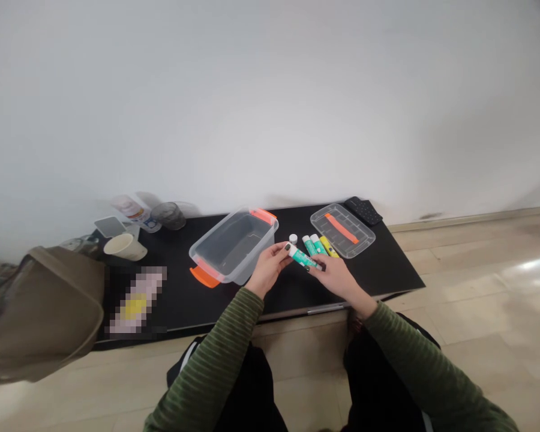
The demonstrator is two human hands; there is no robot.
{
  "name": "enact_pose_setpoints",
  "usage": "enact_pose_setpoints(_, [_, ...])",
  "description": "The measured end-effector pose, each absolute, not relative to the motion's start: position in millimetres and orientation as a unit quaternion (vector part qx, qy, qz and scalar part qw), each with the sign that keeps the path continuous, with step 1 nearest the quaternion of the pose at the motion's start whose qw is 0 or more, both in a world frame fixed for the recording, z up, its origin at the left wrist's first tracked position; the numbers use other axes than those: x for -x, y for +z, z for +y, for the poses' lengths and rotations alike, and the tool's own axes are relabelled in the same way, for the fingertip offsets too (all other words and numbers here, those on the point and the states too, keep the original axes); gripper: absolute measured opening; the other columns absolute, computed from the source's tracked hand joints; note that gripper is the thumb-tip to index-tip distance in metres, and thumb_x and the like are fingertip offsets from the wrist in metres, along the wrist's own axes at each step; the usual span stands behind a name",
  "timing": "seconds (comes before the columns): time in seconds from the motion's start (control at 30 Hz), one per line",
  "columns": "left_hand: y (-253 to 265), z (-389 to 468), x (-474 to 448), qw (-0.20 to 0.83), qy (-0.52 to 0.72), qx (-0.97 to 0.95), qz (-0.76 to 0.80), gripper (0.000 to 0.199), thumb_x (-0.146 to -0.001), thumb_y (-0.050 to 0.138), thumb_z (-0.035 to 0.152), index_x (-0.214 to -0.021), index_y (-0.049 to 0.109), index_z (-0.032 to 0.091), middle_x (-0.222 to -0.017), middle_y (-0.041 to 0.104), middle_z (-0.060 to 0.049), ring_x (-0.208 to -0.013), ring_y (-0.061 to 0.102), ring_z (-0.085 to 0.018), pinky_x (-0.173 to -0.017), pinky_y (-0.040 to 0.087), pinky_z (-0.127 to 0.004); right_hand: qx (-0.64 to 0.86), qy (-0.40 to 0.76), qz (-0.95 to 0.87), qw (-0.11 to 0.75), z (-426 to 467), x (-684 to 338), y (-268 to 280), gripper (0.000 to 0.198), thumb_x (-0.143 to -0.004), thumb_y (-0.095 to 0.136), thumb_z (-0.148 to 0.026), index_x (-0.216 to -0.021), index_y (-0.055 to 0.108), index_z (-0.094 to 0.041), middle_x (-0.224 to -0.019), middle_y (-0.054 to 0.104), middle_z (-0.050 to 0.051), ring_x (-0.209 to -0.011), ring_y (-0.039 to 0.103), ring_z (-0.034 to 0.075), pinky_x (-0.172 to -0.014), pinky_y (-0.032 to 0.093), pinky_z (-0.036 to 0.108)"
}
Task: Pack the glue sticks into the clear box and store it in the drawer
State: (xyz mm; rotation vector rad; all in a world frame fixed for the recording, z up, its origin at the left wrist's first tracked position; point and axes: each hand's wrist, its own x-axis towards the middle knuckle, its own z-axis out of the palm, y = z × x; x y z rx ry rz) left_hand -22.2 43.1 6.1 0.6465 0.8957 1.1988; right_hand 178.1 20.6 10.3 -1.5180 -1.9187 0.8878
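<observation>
Both hands meet on a green and white glue stick (302, 257) held slantwise above the black table. My left hand (270, 267) pinches its white upper end. The fingers of my right hand (335, 276) close around its lower end. Just behind lie two more green and white glue sticks (315, 243) and a yellow stick (327, 246), side by side and partly hidden by my right hand. A small white round piece (293, 239), perhaps a cap, shows beyond my left fingertips. Left of my hands stands an open clear plastic box (234, 246) with orange latches.
A clear lid (362, 243) with an orange handle lies right of the sticks, beside a black keypad-like object (364, 210). To the left are a paper cup (125, 247), a dark glass (168, 216), a spray can (137, 215) and a brown bag (49, 312). The wall borders the table (387, 267).
</observation>
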Motion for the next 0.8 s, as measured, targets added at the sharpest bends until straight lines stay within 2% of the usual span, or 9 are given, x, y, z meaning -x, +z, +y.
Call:
enact_pose_setpoints(0.17, [2.7, 44.5, 19.2, 0.700, 0.523, -0.299, 0.384, 0.034, -0.068, 0.087, 0.031, -0.093, 0.073, 0.012, -0.096, 0.072, -0.009, -0.090, 0.067, -0.016, -0.087, 0.053, -0.030, 0.518, 0.544, -0.605, 0.264, 21.7, -177.1, 5.2, 0.031, -0.089, 0.060, -0.049, -0.097, 0.069, -0.021, -0.090, 0.074, 0.009, -0.077, 0.071, 0.023, -0.063, 0.052, 0.032])
enact_pose_setpoints(0.3, [-6.1, 48.6, 13.3, 0.692, 0.517, -0.304, 0.403, 0.036, -0.069, 0.086, 0.035, -0.094, 0.073, 0.012, -0.095, 0.072, -0.009, -0.089, 0.067, -0.017, -0.087, 0.053, -0.031, 0.527, 0.587, -0.568, 0.234, 22.5, -170.7, 1.7, 0.033, -0.089, 0.060, -0.053, -0.091, 0.065, -0.020, -0.093, 0.075, 0.010, -0.076, 0.072, 0.022, -0.060, 0.051, 0.029])
enact_pose_setpoints(0.4, [-15.7, 55.9, 6.1, 0.658, 0.492, -0.348, 0.452, 0.033, -0.073, 0.082, 0.035, -0.097, 0.073, 0.013, -0.093, 0.072, -0.009, -0.082, 0.066, -0.017, -0.084, 0.053, -0.033, 0.564, 0.519, -0.616, 0.183, 23.4, -163.2, 3.5, 0.027, -0.092, 0.060, -0.044, -0.081, 0.063, -0.019, -0.076, 0.074, 0.006, -0.068, 0.071, 0.018, -0.062, 0.049, 0.026])
enact_pose_setpoints(0.5, [-23.1, 68.0, -0.7, 0.560, 0.473, -0.441, 0.518, 0.022, -0.075, 0.078, 0.027, -0.095, 0.075, 0.017, -0.094, 0.073, -0.008, -0.086, 0.067, -0.021, -0.090, 0.051, -0.037, 0.591, 0.388, -0.697, 0.121, 26.9, -157.7, 7.4, 0.027, -0.094, 0.056, -0.034, -0.073, 0.063, -0.019, -0.064, 0.070, 0.004, -0.069, 0.070, 0.018, -0.068, 0.049, 0.027])
enact_pose_setpoints(0.57, [-26.3, 77.5, -3.7, 0.473, 0.462, -0.511, 0.550, 0.019, -0.076, 0.073, 0.017, -0.095, 0.075, 0.020, -0.101, 0.073, -0.009, -0.098, 0.066, -0.024, -0.100, 0.047, -0.041, 0.611, 0.324, -0.717, 0.089, 30.8, -156.5, 9.0, 0.028, -0.094, 0.053, -0.034, -0.074, 0.065, -0.019, -0.069, 0.071, 0.006, -0.076, 0.070, 0.020, -0.072, 0.049, 0.028])
enact_pose_setpoints(0.63, [-29.5, 86.4, -5.4, 0.397, 0.448, -0.573, 0.560, 0.028, -0.078, 0.065, 0.009, -0.101, 0.074, 0.021, -0.115, 0.071, -0.011, -0.115, 0.062, -0.027, -0.110, 0.039, -0.043, 0.629, 0.285, -0.721, 0.059, 35.0, -157.2, 9.1, 0.030, -0.094, 0.051, -0.038, -0.079, 0.069, -0.019, -0.078, 0.073, 0.009, -0.084, 0.070, 0.023, -0.076, 0.049, 0.030])
enact_pose_setpoints(0.73, [-37.5, 96.5, -6.5, 0.323, 0.408, -0.657, 0.545, 0.045, -0.079, 0.051, 0.000, -0.117, 0.068, 0.018, -0.141, 0.058, -0.015, -0.138, 0.046, -0.026, -0.119, 0.027, -0.043, 0.655, 0.239, -0.717, 0.017, 39.1, -159.7, 8.1, 0.034, -0.094, 0.049, -0.045, -0.092, 0.072, -0.020, -0.092, 0.073, 0.013, -0.093, 0.069, 0.028, -0.078, 0.050, 0.034])
enact_pose_setpoints(0.8, [-44.9, 100.7, -6.6, 0.300, 0.364, -0.702, 0.533, 0.054, -0.077, 0.046, -0.004, -0.125, 0.063, 0.016, -0.150, 0.048, -0.017, -0.144, 0.038, -0.026, -0.121, 0.024, -0.044, 0.666, 0.221, -0.712, 0.000, 40.5, -160.5, 7.2, 0.036, -0.094, 0.049, -0.047, -0.100, 0.072, -0.020, -0.099, 0.073, 0.015, -0.096, 0.069, 0.030, -0.078, 0.050, 0.036])
